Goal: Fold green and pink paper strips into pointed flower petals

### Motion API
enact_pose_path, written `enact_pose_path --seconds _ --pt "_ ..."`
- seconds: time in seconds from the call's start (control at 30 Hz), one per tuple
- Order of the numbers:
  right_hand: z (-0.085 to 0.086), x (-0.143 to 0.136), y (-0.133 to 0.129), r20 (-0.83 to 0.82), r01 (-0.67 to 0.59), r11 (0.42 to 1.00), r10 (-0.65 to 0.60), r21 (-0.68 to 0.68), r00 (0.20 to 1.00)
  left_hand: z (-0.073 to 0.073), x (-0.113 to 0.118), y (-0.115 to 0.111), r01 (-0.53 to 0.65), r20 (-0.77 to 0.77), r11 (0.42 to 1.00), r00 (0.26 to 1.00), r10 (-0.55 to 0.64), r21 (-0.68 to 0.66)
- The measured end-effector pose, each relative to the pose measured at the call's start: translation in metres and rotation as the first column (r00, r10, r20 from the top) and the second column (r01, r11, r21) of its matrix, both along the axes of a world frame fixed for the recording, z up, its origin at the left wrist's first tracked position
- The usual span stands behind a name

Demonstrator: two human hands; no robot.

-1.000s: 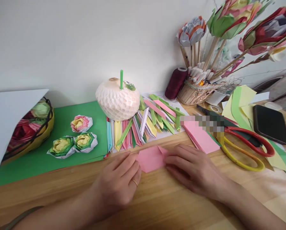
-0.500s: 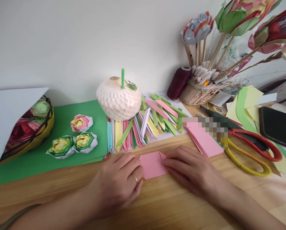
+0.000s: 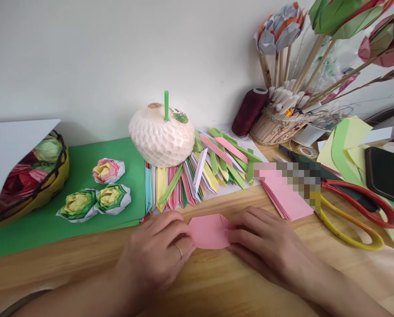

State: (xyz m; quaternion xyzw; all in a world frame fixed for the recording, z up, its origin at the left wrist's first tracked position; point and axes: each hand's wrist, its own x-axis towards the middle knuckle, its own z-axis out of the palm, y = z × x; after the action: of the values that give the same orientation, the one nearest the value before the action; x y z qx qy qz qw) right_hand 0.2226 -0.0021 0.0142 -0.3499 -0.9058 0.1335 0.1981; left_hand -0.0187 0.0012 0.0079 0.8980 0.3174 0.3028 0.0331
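A small pink sheet of paper (image 3: 208,231) with folded corners lies between my hands, just above the wooden table (image 3: 213,281) or on it; which one I cannot tell. My left hand (image 3: 162,251), with a gold ring, pinches its left end. At the other end, the fingers of my right hand (image 3: 263,240) are closed on the right edge. Both thumbs are mostly hidden. Beyond my right hand rests a stack of pink paper strips (image 3: 288,196). Folded paper pieces (image 3: 187,182) in several colours lie in a row behind the sheet.
A white coconut-shaped container (image 3: 162,136) with a green straw stands at the back. Left are paper flowers (image 3: 113,198) on green sheets (image 3: 124,154) and a basket (image 3: 56,176). Scissors (image 3: 355,224), a phone (image 3: 388,174), a thread spool (image 3: 250,112) and a flower-filled basket (image 3: 273,127) stand or lie right.
The pink sheet now bows slightly along its near edge, still held at both ends. Both hands sit a little lower in view, and the camera has shifted slightly.
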Motion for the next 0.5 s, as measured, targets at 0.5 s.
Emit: enact_pose_path --seconds 0.5 --pt "-0.0051 -0.0059 -0.0031 -0.109 0.129 0.973 -0.151 -0.189 0.982 -0.0016 0.0022 -0.004 -0.067 0.143 0.936 0.982 0.123 -0.345"
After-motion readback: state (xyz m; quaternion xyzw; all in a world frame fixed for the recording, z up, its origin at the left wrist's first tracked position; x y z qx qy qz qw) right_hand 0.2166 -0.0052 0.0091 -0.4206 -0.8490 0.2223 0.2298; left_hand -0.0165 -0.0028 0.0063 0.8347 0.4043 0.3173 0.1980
